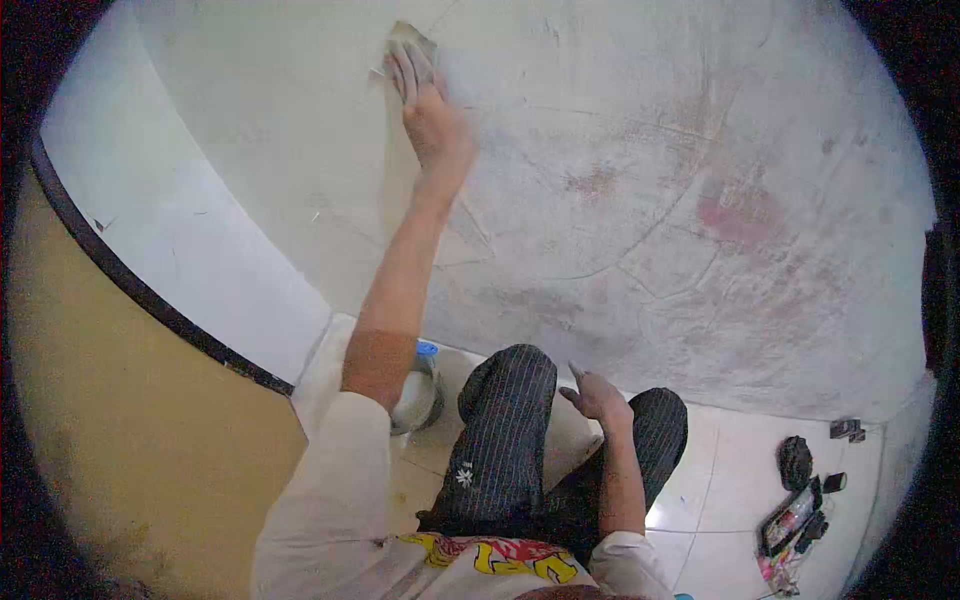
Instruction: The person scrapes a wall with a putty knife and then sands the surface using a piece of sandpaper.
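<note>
My left hand (pixel 415 80) is stretched up against the wall, its fingers pressed flat over a sheet of sandpaper (pixel 413 37). The sheet's tan corners stick out around the fingertips. Pale dust coats those fingers. Beneath them is the plastered wall (pixel 560 180), pale with grey smears, reddish patches and fine cracks. My right hand (pixel 598 396) hangs between my bent knees, with a finger and the thumb apart. It shows nothing in its grasp, though its lower fingers are partly hidden.
A bucket (pixel 432 398) with a blue item (pixel 427 349) at its rim stands below my left arm. Black objects and packets (pixel 792 520) lie on the tiled floor (pixel 690 460) at the right. A dark edge strip (pixel 150 290) borders a tan surface at left.
</note>
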A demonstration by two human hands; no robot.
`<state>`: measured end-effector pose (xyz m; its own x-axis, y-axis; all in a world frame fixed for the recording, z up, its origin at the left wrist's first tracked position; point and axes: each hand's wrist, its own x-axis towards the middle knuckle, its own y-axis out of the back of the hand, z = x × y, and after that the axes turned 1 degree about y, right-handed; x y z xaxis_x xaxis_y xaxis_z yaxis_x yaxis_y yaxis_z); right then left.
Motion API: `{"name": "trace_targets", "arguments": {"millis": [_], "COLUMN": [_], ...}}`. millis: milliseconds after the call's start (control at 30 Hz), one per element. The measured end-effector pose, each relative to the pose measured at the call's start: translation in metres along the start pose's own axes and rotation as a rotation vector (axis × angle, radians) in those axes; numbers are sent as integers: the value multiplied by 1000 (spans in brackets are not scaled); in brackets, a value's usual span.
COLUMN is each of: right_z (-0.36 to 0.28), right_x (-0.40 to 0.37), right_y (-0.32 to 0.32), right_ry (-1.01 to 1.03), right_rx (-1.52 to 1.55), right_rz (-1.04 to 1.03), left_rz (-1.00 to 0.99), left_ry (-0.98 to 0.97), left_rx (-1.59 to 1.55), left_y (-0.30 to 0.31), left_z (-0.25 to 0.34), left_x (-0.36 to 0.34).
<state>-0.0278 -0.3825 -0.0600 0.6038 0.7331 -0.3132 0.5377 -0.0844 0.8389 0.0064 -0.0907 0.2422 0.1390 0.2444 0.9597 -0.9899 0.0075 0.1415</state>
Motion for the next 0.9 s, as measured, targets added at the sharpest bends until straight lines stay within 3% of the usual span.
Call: {"name": "trace_targets", "arguments": {"millis": [100, 233, 367, 400, 467, 567, 667, 733, 800, 900], "right_z": [-6, -8, -5, -7, -9, -7, -5, -1, -4, -6], "right_x": [-1, 3, 9, 9, 10, 9, 8, 13, 10, 14], "right_y": [6, -3, -10, -7, -5, -3, -4, -6, -2, -4], "right_ry": [-11, 67, 79, 50, 27, 17, 7, 49, 20, -20], "right_rx": [-3, 6, -9, -17, -25, -25, -17, -10, -2, -1], "right_rz": [-18, 19, -37, -69, -104, -58, -26, 13, -20, -80], "left_rz": [-103, -334, -281, -238, -141, -44, -43, -164, -335, -248], "left_ry": [112, 41, -27, -18, -243, -289, -305, -218, -194, -177], "left_rx": [-121, -76, -71, -109, 73, -3, -71, -105, 52, -90], "left_y": [-7, -13, -11, -5, -4, -3, 0, -3, -13, -14], "left_z": [11, 16, 14, 20, 13, 22, 26, 23, 12, 19], "left_x": [-71, -184, -142, -107, -38, 21, 6, -46, -107, -133]}}
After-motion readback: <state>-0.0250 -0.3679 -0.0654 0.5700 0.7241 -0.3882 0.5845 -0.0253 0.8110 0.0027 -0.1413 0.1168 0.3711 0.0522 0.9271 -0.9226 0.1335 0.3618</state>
